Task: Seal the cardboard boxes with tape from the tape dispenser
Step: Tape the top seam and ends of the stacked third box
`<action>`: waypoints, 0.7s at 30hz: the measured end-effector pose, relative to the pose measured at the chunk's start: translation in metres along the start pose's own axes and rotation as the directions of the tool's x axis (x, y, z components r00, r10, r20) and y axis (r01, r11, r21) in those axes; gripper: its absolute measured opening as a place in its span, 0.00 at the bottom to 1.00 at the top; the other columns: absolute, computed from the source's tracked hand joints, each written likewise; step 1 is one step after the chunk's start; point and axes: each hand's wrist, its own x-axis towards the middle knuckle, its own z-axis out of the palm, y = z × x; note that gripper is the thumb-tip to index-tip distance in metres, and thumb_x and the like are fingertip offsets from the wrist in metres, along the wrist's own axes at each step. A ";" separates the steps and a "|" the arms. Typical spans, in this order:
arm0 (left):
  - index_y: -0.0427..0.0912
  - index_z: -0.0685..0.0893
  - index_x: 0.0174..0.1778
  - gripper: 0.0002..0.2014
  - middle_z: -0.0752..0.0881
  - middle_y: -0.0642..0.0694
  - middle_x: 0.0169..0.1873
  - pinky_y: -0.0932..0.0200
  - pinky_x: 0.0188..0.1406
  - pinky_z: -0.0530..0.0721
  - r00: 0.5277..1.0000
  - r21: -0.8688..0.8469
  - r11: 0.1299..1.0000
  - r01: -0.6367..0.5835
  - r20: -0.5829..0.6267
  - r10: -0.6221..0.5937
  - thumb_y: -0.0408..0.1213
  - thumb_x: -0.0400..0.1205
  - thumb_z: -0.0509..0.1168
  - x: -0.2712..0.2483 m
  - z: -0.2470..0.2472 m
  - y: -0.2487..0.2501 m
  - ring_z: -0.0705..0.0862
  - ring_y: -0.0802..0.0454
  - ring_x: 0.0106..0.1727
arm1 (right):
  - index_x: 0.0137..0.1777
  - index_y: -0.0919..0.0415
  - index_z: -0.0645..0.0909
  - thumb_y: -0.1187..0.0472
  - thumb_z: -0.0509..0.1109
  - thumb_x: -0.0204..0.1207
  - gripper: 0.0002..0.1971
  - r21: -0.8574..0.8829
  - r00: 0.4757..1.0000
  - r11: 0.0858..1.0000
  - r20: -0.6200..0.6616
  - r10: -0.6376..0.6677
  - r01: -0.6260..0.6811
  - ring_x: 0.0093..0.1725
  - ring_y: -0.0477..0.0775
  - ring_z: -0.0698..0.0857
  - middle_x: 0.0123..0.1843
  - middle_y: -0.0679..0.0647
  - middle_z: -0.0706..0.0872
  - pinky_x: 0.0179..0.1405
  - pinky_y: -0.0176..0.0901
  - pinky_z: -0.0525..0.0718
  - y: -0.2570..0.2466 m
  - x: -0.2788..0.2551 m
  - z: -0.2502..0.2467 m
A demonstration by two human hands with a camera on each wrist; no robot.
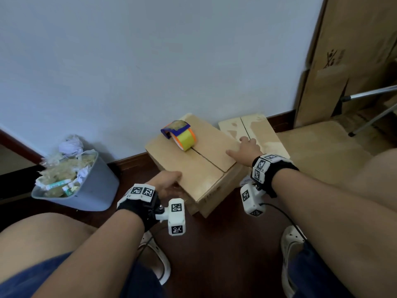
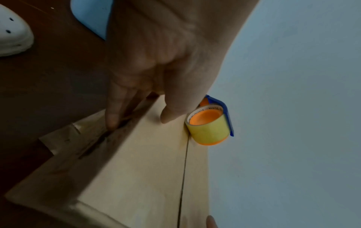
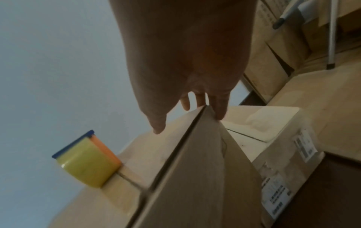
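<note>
A closed cardboard box (image 1: 193, 168) sits on the dark floor by the wall, its two top flaps meeting in a bare seam (image 2: 183, 169). On its far end rests a tape dispenser (image 1: 182, 136) with a blue handle, an orange core and yellowish tape. My left hand (image 1: 169, 181) is at the box's near left edge, thumb (image 2: 171, 111) on top and straight fingers (image 2: 113, 117) down the side. At the right edge, my right hand (image 1: 245, 147) lays its thumb (image 3: 158, 126) on the flap, and its fingers (image 3: 220, 111) reach over the side. Neither hand touches the dispenser.
A second box (image 1: 262, 136) with shiny tape on top stands just right of the first, touching it. A grey bin (image 1: 92, 190) full of rubbish is at the left. Large cardboard sheets (image 1: 354, 61) and metal stand legs (image 1: 376, 117) fill the right. White shoes (image 1: 292, 250) are near me.
</note>
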 end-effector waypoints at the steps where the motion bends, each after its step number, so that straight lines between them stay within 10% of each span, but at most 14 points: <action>1: 0.31 0.74 0.59 0.09 0.84 0.34 0.46 0.54 0.28 0.87 1.000 0.011 1.000 -0.028 -0.006 0.028 0.30 0.86 0.56 -0.002 0.000 0.001 0.84 0.41 0.41 | 0.79 0.62 0.60 0.37 0.66 0.76 0.40 -0.034 0.999 0.999 0.011 0.034 -0.034 0.74 0.68 0.70 0.76 0.64 0.64 0.72 0.60 0.72 0.001 -0.002 0.001; 7: 0.40 0.76 0.63 0.19 0.85 0.38 0.58 0.39 0.59 0.84 0.958 0.170 0.943 -0.285 0.004 0.288 0.23 0.77 0.56 0.007 -0.001 0.011 0.84 0.40 0.58 | 0.79 0.61 0.63 0.37 0.63 0.77 0.38 -0.062 0.989 0.996 0.129 0.066 -0.059 0.70 0.66 0.75 0.74 0.65 0.69 0.70 0.58 0.75 0.024 -0.019 0.004; 11: 0.43 0.65 0.71 0.36 0.80 0.40 0.65 0.39 0.64 0.81 0.960 0.344 0.901 -0.265 0.006 0.280 0.42 0.66 0.66 0.031 -0.006 0.015 0.81 0.40 0.64 | 0.79 0.63 0.62 0.37 0.66 0.76 0.40 0.030 0.988 0.997 0.144 0.061 -0.065 0.71 0.65 0.75 0.74 0.63 0.72 0.70 0.57 0.75 0.028 -0.026 0.011; 14: 0.43 0.51 0.79 0.36 0.75 0.41 0.66 0.50 0.58 0.81 0.970 0.548 0.806 -0.226 0.054 0.235 0.38 0.80 0.66 0.005 -0.002 0.025 0.79 0.43 0.61 | 0.79 0.65 0.59 0.39 0.68 0.76 0.41 0.127 0.986 0.987 0.146 0.076 -0.095 0.72 0.64 0.75 0.75 0.63 0.73 0.70 0.54 0.76 0.027 -0.027 0.016; 21: 0.54 0.37 0.84 0.56 0.59 0.33 0.80 0.49 0.78 0.64 0.949 0.776 0.552 -0.305 0.197 0.246 0.63 0.73 0.70 0.008 -0.003 0.018 0.66 0.37 0.79 | 0.83 0.62 0.50 0.41 0.70 0.75 0.46 0.208 0.996 0.976 0.077 0.046 -0.061 0.73 0.64 0.75 0.76 0.63 0.73 0.69 0.50 0.74 0.022 -0.032 0.023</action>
